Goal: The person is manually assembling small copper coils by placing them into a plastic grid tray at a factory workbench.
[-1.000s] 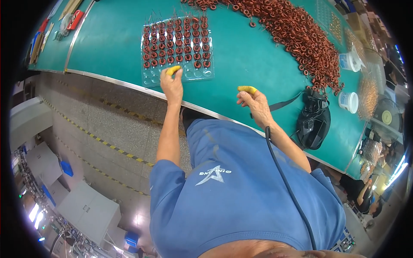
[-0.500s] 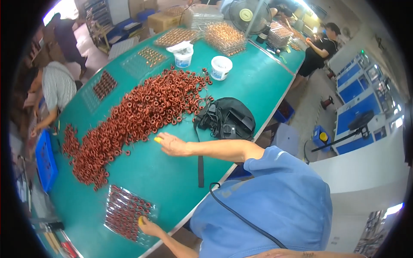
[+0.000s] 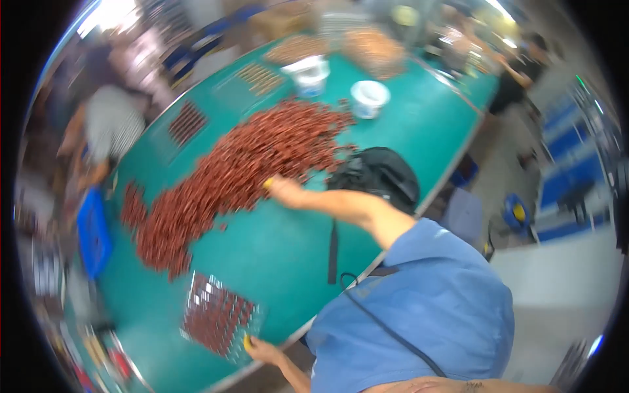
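A long heap of small red-brown ring coils (image 3: 223, 167) covers the middle of the green table (image 3: 295, 242). My right hand (image 3: 286, 192), with a yellow finger cover, is over the heap's near edge; motion blurs its fingers, and whatever they may hold cannot be made out. Close to the table's near edge lies a clear plastic tray (image 3: 219, 318) whose pockets are largely filled with the same rings. At the tray's near right corner is my left hand (image 3: 262, 350), its yellow-covered fingertip touching the rim; its grip is too smeared to judge.
Beyond my right forearm sits a black bag (image 3: 380, 173) with a hanging strap. Two white tubs (image 3: 370, 99) and stacked trays of coppery parts (image 3: 373, 52) stand at the back. A blue bin (image 3: 94, 232) is at the left edge. Other people (image 3: 114, 124) work around the table.
The whole view has shifted and blurred. My right hand has moved from the bare tabletop up to the heap's edge. My left hand stays at the tray, now nearer its corner.
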{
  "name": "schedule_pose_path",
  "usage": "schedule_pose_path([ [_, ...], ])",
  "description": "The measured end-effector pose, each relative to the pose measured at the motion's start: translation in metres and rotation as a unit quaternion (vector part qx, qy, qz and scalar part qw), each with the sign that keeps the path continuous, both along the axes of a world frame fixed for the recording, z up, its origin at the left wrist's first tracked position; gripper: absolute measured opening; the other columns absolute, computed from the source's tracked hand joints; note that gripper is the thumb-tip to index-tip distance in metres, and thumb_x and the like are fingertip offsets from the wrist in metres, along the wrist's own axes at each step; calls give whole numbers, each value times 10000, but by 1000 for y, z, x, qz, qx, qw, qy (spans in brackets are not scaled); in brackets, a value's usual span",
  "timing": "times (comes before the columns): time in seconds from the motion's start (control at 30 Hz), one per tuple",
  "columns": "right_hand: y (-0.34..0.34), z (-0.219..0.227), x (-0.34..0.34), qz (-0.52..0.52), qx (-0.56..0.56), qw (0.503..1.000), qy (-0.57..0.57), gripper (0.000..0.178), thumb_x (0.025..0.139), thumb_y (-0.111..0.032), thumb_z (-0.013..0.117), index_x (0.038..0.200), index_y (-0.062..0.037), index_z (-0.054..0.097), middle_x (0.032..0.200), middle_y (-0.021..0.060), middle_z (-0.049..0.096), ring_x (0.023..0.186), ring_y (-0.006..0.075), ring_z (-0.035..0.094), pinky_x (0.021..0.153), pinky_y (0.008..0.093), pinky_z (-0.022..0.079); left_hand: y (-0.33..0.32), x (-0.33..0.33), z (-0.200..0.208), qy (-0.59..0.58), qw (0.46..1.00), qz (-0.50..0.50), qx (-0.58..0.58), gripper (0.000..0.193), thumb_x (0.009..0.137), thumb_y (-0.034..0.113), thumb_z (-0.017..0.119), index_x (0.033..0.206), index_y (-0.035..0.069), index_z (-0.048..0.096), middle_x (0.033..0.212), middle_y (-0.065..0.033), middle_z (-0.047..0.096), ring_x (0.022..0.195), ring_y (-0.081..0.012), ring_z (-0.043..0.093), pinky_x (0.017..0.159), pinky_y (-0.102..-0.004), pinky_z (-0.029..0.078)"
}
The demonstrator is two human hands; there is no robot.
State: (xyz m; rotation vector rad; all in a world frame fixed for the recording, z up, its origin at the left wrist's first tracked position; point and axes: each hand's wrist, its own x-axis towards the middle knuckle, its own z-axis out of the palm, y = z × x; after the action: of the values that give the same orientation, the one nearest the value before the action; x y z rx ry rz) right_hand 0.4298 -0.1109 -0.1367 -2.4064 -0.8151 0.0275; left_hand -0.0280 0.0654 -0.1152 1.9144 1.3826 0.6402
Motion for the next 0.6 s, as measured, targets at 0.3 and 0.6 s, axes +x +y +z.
schedule_pose_path([
  [0.3, 8, 47, 24, 124, -136, 976, -113, 120, 850, -86, 510, 813, 2, 581, 725, 180, 631, 728, 361, 652, 636, 452, 541, -27, 21, 15, -153, 984, 23, -86, 196, 910, 74, 555, 1068, -21, 620, 858, -33, 599, 678, -101, 524, 599, -243, 440],
  [0.6, 5, 38, -9, 201, -214, 946, -139, 299, 834, -213, 621, 1001, 18, 532, 1039, 255, 533, 848, 383, 606, 659, 464, 542, -58, 36, 33, -202, 972, -2, -124, 159, 907, 60, 564, 1032, -11, 631, 835, -29, 601, 685, -96, 539, 583, -236, 448],
])
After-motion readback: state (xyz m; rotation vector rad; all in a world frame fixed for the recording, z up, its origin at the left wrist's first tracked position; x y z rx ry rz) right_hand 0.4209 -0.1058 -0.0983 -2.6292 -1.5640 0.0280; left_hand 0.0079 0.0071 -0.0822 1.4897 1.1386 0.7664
